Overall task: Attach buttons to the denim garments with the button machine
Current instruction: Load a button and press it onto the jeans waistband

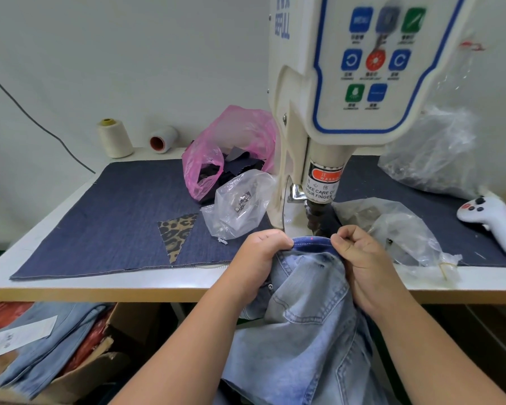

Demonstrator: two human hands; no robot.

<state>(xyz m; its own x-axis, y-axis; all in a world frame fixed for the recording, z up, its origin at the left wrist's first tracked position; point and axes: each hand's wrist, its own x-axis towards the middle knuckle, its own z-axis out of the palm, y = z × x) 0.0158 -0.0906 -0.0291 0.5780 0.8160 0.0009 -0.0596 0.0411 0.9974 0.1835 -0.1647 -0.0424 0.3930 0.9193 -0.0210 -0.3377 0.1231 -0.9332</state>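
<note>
Left hand (260, 252) & right hand (355, 252) both pinching denim garment (304, 317) waistband, apparently just under button machine (333, 112) head.

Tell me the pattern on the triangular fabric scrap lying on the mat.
Leopard print, tan with black spots; the fabric scrap shows in the head view.

two thread cones (114, 138) by wall | pink bag (231, 135) of scraps | leopard-print patch (176, 233) | white controller (492, 219) at right
</note>
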